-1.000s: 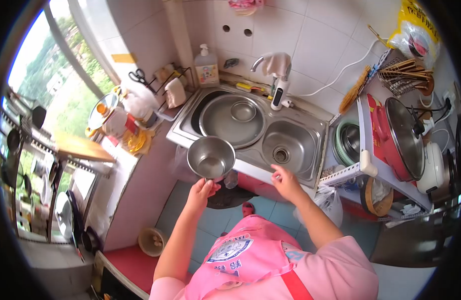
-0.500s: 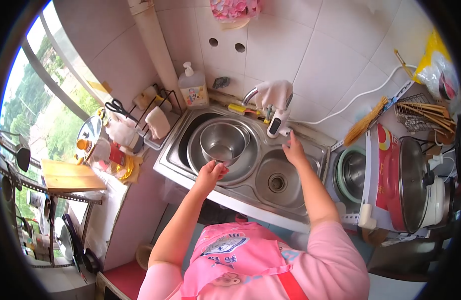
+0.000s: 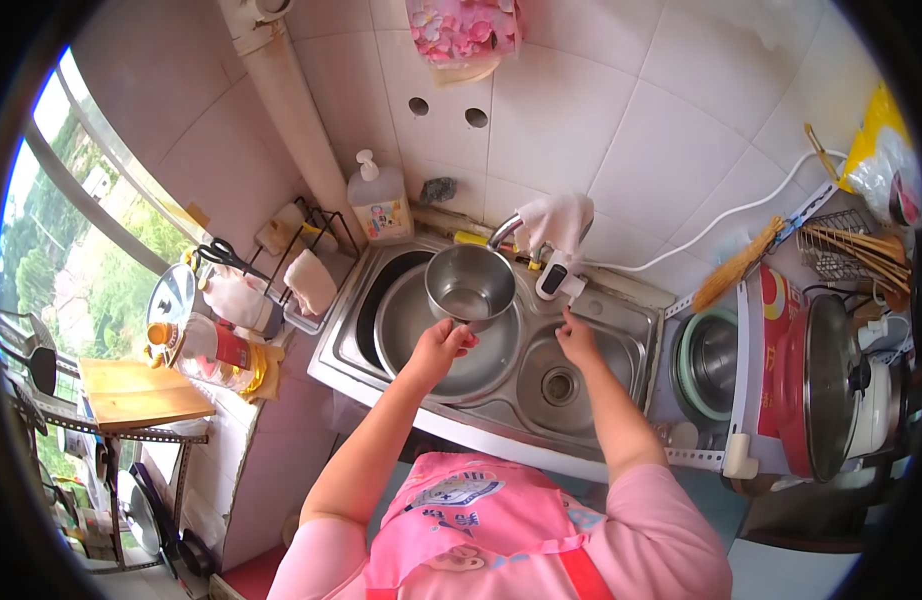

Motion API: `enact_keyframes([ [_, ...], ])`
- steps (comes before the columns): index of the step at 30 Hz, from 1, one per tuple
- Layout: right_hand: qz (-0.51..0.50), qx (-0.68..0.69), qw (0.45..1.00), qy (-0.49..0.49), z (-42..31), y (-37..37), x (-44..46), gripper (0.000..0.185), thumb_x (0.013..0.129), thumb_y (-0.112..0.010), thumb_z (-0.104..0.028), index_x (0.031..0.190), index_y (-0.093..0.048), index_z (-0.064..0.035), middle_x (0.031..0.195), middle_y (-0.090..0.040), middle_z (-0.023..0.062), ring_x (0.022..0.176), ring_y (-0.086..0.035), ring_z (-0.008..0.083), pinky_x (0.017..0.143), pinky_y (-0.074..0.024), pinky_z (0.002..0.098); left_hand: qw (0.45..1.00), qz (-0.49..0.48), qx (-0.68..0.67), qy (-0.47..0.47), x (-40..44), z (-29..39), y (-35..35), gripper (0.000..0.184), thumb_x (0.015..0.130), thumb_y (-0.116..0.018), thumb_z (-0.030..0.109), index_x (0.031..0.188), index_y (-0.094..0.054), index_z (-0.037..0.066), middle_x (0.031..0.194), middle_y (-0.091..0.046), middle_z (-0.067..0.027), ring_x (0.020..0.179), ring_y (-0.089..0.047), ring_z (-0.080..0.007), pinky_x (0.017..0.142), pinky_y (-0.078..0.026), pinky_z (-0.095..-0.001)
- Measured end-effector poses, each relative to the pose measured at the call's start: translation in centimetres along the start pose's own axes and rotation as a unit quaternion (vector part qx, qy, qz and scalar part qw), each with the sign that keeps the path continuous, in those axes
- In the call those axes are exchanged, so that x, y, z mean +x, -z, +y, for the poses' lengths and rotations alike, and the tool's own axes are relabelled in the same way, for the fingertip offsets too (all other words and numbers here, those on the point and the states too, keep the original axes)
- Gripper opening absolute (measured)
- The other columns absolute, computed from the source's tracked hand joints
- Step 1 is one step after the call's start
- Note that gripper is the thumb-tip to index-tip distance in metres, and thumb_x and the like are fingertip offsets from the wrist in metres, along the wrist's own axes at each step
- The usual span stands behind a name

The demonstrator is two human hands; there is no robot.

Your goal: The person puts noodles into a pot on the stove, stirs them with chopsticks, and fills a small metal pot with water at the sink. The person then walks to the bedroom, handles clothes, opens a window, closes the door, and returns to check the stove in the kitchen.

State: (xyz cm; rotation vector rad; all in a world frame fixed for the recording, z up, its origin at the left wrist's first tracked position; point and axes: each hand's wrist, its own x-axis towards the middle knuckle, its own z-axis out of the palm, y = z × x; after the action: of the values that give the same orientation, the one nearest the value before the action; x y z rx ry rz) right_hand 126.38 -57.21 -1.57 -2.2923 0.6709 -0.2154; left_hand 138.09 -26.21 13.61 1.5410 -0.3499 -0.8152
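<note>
My left hand (image 3: 439, 350) is closed on the near side of a round metal pot (image 3: 470, 284), held above the left basin near the faucet spout. Below it a large metal bowl (image 3: 411, 335) sits in the left basin of the sink (image 3: 331, 350). My right hand (image 3: 577, 337) is over the right basin (image 3: 559, 385), just below the faucet (image 3: 555, 275), its index finger stretched out toward the faucet's handle and nothing seen in it. A cloth (image 3: 556, 222) is draped over the spout.
A soap bottle (image 3: 381, 205) and a wire rack (image 3: 306, 250) stand behind the sink's left side. An oil jug (image 3: 216, 352) stands by the window. On the right are stacked bowls (image 3: 709, 360), a brush (image 3: 736, 270) and a lidded red pan (image 3: 821, 380).
My left hand has brought the pot from in front of the sink up toward the spout. My right hand went up to the faucet and has drawn slightly back. The view has shifted.
</note>
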Motion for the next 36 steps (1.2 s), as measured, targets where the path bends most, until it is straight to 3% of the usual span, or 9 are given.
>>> enact_keyframes([
  [4,-0.066,-0.032,0.992,-0.102,-1.0,-0.4,-1.3,0.077,0.083,-0.065,-0.016,0.147,-0.024,-0.0303,0.078,-0.064,0.006,0.072,-0.061,0.0198,0.074,-0.0492,0.0324,1.0,-0.006,-0.006,-0.003,0.9,0.1,0.0,0.023,0.099,-0.045,0.023,0.103,-0.055,0.003,0.095,-0.064,-0.0052,0.092,-0.061,-0.0135,0.084,-0.049,-0.0296],
  [8,-0.08,-0.029,0.991,-0.098,0.0,-0.5,-1.1,0.082,0.083,-0.065,-0.017,0.147,-0.019,-0.0354,0.078,-0.064,0.0067,0.071,-0.061,0.0199,0.074,-0.0495,0.0329,1.0,-0.01,-0.002,-0.011,1.3,0.4,0.0,0.024,0.099,-0.045,0.023,0.103,-0.055,0.002,0.095,-0.063,-0.0053,0.092,-0.061,-0.0138,0.085,-0.049,-0.0296],
  [13,-0.005,0.104,0.994,-0.043,0.7,-1.9,0.1,0.062,0.086,-0.063,-0.014,0.142,-0.037,-0.0123,0.081,-0.063,0.0047,0.069,-0.06,0.0137,0.066,-0.0497,0.0294,1.0,-0.011,-0.005,-0.002,1.7,0.5,-0.4,0.023,0.099,-0.044,0.022,0.102,-0.056,0.003,0.095,-0.063,-0.0055,0.092,-0.06,-0.0137,0.085,-0.048,-0.0294],
  [14,-0.007,0.104,0.994,-0.044,0.6,-2.2,-0.1,0.062,0.086,-0.063,-0.014,0.142,-0.037,-0.0123,0.081,-0.063,0.0047,0.069,-0.06,0.0137,0.066,-0.0497,0.0294,1.0,-0.011,-0.006,0.0,1.8,0.4,-0.4,0.023,0.099,-0.044,0.022,0.102,-0.056,0.003,0.095,-0.063,-0.0055,0.092,-0.06,-0.0137,0.085,-0.048,-0.0294],
  [16,-0.036,0.284,0.955,-0.077,-4.1,-0.8,-2.0,0.043,0.088,-0.06,-0.012,0.129,-0.049,-0.0028,0.086,-0.063,0.0041,0.069,-0.059,0.0105,0.062,-0.048,0.0249,1.0,-0.012,-0.008,0.009,2.0,0.1,-0.4,0.022,0.099,-0.044,0.022,0.102,-0.056,0.003,0.096,-0.064,-0.0055,0.092,-0.061,-0.0137,0.085,-0.048,-0.0296],
  [19,-0.11,0.36,0.923,-0.077,-7.3,-0.8,-4.5,0.031,0.092,-0.057,-0.013,0.12,-0.053,-0.0024,0.086,-0.062,0.0041,0.07,-0.059,0.0106,0.062,-0.0479,0.0229,1.0,-0.008,-0.006,0.02,2.2,-0.3,-0.4,0.022,0.099,-0.044,0.022,0.102,-0.056,0.003,0.096,-0.064,-0.0056,0.093,-0.061,-0.0137,0.085,-0.049,-0.0299],
  [23,-0.158,0.427,0.886,-0.083,-9.1,-0.7,-6.3,0.035,0.093,-0.057,-0.018,0.124,-0.048,-0.0035,0.098,-0.061,0.0058,0.075,-0.059,0.0121,0.066,-0.0502,0.0248,1.0,-0.009,-0.009,0.024,2.4,-0.6,-0.7,0.022,0.099,-0.045,0.023,0.102,-0.056,0.003,0.096,-0.064,-0.0057,0.093,-0.061,-0.0139,0.085,-0.049,-0.0302],
  [27,-0.169,0.481,0.844,-0.166,-11.8,1.0,-6.2,0.041,0.094,-0.057,-0.027,0.127,-0.046,-0.0054,0.104,-0.059,0.007,0.083,-0.059,0.0147,0.071,-0.0513,0.0287,0.999,-0.007,-0.017,0.035,2.7,-1.4,-0.8,0.023,0.098,-0.046,0.024,0.101,-0.056,0.003,0.097,-0.064,-0.006,0.092,-0.061,-0.0141,0.084,-0.049,-0.0303],
  [36,-0.218,0.462,0.847,-0.146,-10.3,-0.8,-7.8,0.04,0.094,-0.057,-0.028,0.126,-0.046,-0.0063,0.102,-0.059,0.0055,0.082,-0.059,0.0148,0.071,-0.0505,0.028,0.998,-0.002,-0.023,0.059,2.6,-2.2,-0.8,0.025,0.098,-0.047,0.027,0.101,-0.057,0.004,0.096,-0.064,-0.0065,0.092,-0.06,-0.0143,0.083,-0.049,-0.0302],
])
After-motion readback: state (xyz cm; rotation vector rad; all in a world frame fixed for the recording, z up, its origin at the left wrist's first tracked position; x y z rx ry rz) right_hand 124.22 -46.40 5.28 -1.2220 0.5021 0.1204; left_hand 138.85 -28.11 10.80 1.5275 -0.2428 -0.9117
